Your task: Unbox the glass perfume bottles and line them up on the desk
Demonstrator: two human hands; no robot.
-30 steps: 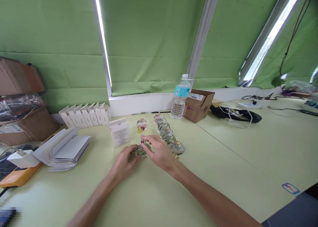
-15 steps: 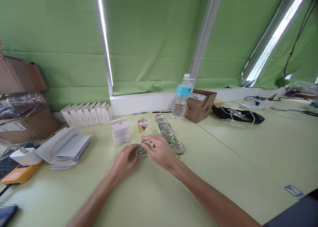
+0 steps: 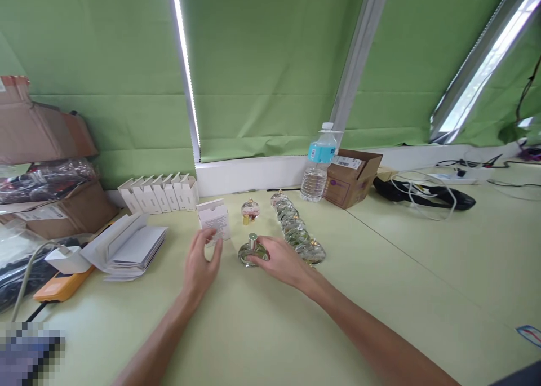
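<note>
The right hand (image 3: 282,260) has shifted from the silver cap (image 3: 252,240) to the glass bottle (image 3: 245,254), clamping its side upright on the table (image 3: 262,324), while the left hand (image 3: 200,269) has released it, fingers apart near the white carton (image 3: 214,216), suggesting the cap is seated

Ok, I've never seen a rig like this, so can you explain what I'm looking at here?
There's no machine: these are a person's two bare hands, seen by one head-worn camera looking forward and down. The right hand holds a clear glass bottle with a silvery cap by its side. The left hand is open, in front of a white carton; I can't tell whether they touch. On the pale table also stand a pinkish bottle, a row of glass bottles, a row of white boxes, a water bottle and a brown box.
</note>
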